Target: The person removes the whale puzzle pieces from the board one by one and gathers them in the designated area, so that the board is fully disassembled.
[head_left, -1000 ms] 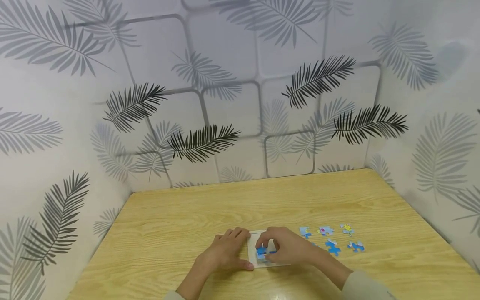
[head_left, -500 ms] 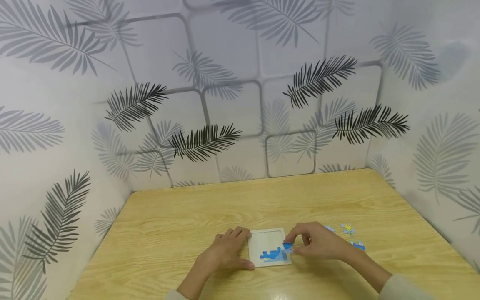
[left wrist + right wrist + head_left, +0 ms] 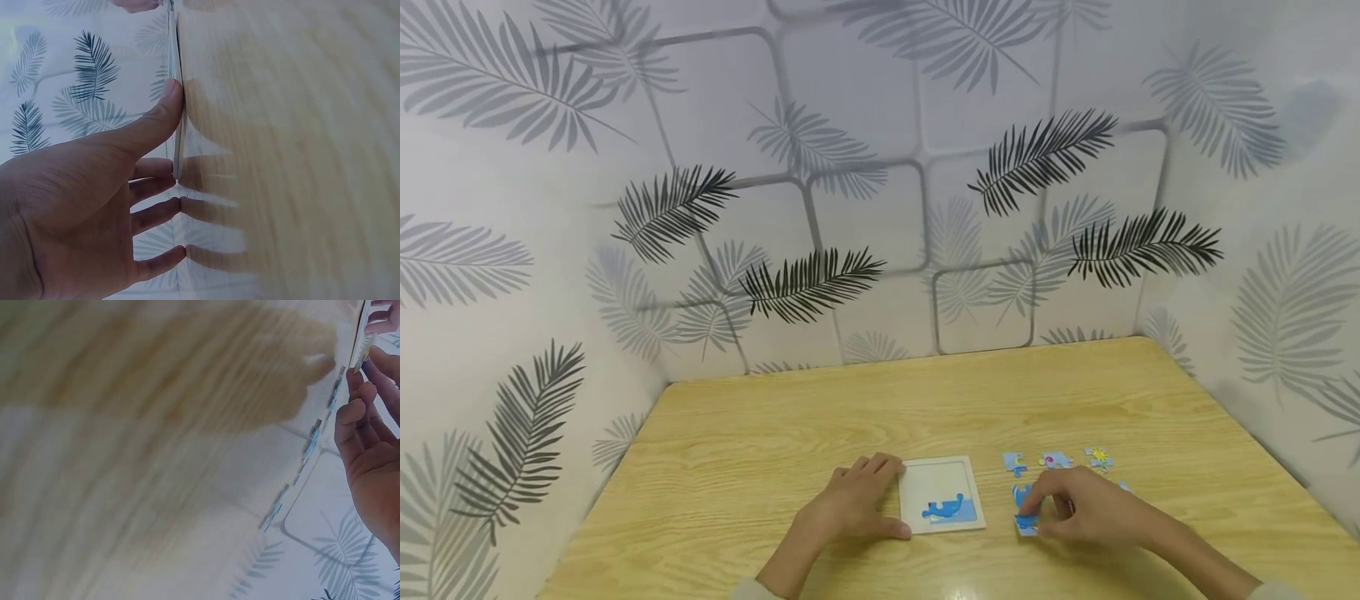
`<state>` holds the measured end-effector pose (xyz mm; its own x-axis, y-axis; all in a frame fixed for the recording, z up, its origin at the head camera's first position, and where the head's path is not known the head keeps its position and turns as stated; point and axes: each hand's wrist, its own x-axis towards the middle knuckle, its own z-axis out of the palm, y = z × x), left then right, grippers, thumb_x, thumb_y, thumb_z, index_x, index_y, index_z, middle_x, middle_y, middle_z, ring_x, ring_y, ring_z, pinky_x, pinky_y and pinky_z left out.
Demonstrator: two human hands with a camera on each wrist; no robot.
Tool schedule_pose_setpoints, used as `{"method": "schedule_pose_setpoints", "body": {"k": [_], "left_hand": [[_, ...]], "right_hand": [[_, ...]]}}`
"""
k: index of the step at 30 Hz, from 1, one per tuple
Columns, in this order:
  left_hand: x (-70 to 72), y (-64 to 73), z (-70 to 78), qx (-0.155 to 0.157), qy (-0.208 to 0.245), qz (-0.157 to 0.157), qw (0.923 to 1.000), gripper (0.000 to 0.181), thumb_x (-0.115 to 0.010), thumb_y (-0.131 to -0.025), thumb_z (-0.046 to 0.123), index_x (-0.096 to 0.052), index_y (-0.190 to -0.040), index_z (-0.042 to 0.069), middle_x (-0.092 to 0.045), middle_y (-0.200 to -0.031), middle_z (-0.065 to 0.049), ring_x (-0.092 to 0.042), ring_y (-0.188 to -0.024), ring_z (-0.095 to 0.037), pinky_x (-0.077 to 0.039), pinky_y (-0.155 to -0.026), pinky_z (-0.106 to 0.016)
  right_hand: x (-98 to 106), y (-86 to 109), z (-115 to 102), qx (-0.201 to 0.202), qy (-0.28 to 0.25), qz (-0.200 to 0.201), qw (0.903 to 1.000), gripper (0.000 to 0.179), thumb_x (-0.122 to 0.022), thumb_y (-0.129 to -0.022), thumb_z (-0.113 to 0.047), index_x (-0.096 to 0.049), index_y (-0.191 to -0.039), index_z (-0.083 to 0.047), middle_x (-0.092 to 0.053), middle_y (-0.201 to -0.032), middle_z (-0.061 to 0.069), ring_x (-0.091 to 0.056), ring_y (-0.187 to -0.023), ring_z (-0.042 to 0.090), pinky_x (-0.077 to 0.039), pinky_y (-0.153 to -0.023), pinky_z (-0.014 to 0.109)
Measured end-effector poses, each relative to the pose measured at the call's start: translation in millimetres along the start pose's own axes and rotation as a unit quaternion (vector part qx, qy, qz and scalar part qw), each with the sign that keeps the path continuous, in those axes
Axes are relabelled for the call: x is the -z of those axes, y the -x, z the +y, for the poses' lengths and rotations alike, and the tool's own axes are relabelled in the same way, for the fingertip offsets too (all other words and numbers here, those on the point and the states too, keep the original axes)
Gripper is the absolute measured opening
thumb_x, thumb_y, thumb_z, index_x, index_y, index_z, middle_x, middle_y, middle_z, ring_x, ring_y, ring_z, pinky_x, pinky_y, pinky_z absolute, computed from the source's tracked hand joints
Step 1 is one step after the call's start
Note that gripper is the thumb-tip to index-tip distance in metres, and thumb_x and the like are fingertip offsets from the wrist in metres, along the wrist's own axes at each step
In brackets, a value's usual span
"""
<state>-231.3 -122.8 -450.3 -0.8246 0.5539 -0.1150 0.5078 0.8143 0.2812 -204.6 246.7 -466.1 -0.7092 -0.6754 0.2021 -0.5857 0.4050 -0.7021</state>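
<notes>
My left hand [image 3: 859, 505] rests at the left side of a white square puzzle tray [image 3: 979, 500], its thumb by the near corner and its fingers by the far one. In the left wrist view the thumb [image 3: 164, 115] lies against the tray's thin edge, and the fingertips touch the table. Joined blue puzzle pieces [image 3: 951, 508] lie in the tray's lower right part. To the right of the tray, my right hand [image 3: 1090, 505] pinches a blue puzzle piece [image 3: 1026, 526] at the tabletop. The right wrist view shows this piece edge-on between thumb and fingertips.
Beyond the right hand lie loose pieces: one with a yellow curve [image 3: 1015, 463], one with a pink swirl [image 3: 1057, 460] and one with a yellow flower [image 3: 1100, 457]. A blue piece [image 3: 1021, 493] and others are partly hidden by that hand. Leaf-patterned walls surround the wooden table [image 3: 790, 425].
My right hand has carried the blue puzzle piece from over the tray rightward to the table beside the loose pieces. The left hand and the tray have stayed put.
</notes>
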Motion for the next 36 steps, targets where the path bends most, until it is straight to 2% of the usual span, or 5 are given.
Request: {"method": "schedule_pose_setpoints", "body": {"k": [6, 14, 19, 29, 36], "left_hand": [[0.8, -0.3, 0.9, 0.001, 0.000, -0.002, 1.0000, 0.086, -0.082, -0.084, 0.057, -0.047, -0.151, 0.014, -0.048, -0.153, -0.004, -0.046, -0.140, -0.029, -0.041, -0.107, -0.058], [-1.0, 0.7, 0.0, -0.003, -0.001, 0.002, 1.0000, 0.087, -0.082, -0.083, 0.057, -0.048, -0.150, 0.013, -0.049, -0.153, -0.005, -0.047, -0.139, -0.030, -0.042, -0.105, -0.059], [-1.3, 1.3, 0.6, -0.005, -0.006, 0.007, 0.9999, 0.087, -0.083, -0.083, 0.057, -0.048, -0.150, 0.014, -0.049, -0.152, -0.004, -0.047, -0.138, -0.029, -0.043, -0.105, -0.058], [-0.9, 1.1, -0.6, 0.000, -0.002, 0.002, 1.0000, 0.086, -0.082, -0.083, 0.057, -0.047, -0.150, 0.015, -0.048, -0.153, -0.003, -0.046, -0.139, -0.029, -0.041, -0.106, -0.057], [-2.5, -1.1, -2.2, 0.004, 0.001, 0.004, 1.0000, 0.085, -0.081, -0.083, 0.058, -0.048, -0.149, 0.016, -0.049, -0.152, -0.001, -0.047, -0.138, -0.027, -0.041, -0.106, -0.056]], "right_hand": [[0, 10.3, 4, -0.013, -0.015, -0.013, 0.9997, 0.016, -0.080, -0.092, -0.018, -0.076, -0.107, -0.021, -0.071, -0.104, -0.005, -0.046, -0.067, -0.003, -0.044, -0.055, 0.022], [-5, 10.8, 8, 0.003, 0.000, -0.014, 0.9999, 0.020, -0.083, -0.089, -0.015, -0.076, -0.106, -0.022, -0.062, -0.094, -0.004, -0.046, -0.068, -0.004, -0.045, -0.056, 0.021], [-5, 5.9, 5, 0.032, -0.015, 0.014, 0.9993, 0.020, -0.080, -0.092, -0.013, -0.073, -0.110, -0.018, -0.067, -0.099, 0.001, -0.051, -0.069, -0.001, -0.049, -0.058, 0.024], [-13, -27.2, -6, -0.001, -0.103, -0.017, 0.9945, 0.038, -0.072, -0.098, -0.013, -0.062, -0.134, -0.005, -0.064, -0.118, 0.018, -0.055, -0.067, 0.000, -0.052, -0.057, 0.024], [-30, -57.0, -15, -0.015, -0.118, -0.036, 0.9922, 0.042, -0.074, -0.096, -0.011, -0.060, -0.135, -0.003, -0.062, -0.125, 0.021, -0.052, -0.063, -0.001, -0.050, -0.055, 0.021]]}}
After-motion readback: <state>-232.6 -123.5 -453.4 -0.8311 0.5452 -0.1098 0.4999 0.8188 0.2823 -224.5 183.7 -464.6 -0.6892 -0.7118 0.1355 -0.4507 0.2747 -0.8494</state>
